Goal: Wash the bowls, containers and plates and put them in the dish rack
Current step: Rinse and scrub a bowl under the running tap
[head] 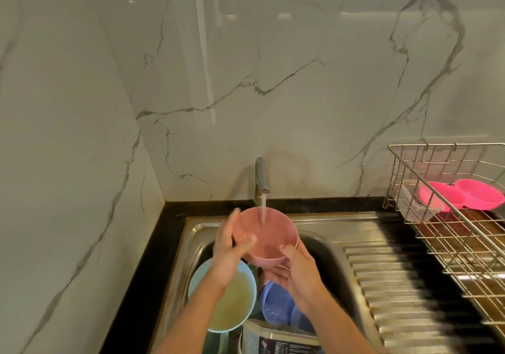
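A person held a pink bowl [266, 234] under running water [263, 209] from the tap [261, 174] at the back edge of a steel sink [322, 247]. The bowl was tilted toward the camera, above the basin, and the stream fell inside it. The right hand [296, 271] cupped the bowl from below at its near side, fingers curled under the base and the thumb lying on the near rim. The left hand [231, 247] was at the bowl's left rim, its thumb reaching into the bowl and its fingers outside the wall; motion blur made it impossible to tell how tightly that hand gripped.

Directly beneath the hands, the basin was crowded with unwashed ware. A light blue bowl [226, 301] holding cloudy yellowish water lay at the left side of the sink, partly covered by the left forearm. Blue plates [276, 304] were stacked just beside it under the right wrist, and a clear container [276, 338] with a printed label lay at the near edge of the basin.

To the right, beyond the ribbed drainboard [388, 285], a wire dish rack [448, 217] stood at the right end of the worktop. In its far corner lay two bright pink bowls [461, 193], touching, and a clear plastic container [415, 202] beside them. Marble-patterned wall panels [246, 80] rose behind the sink.
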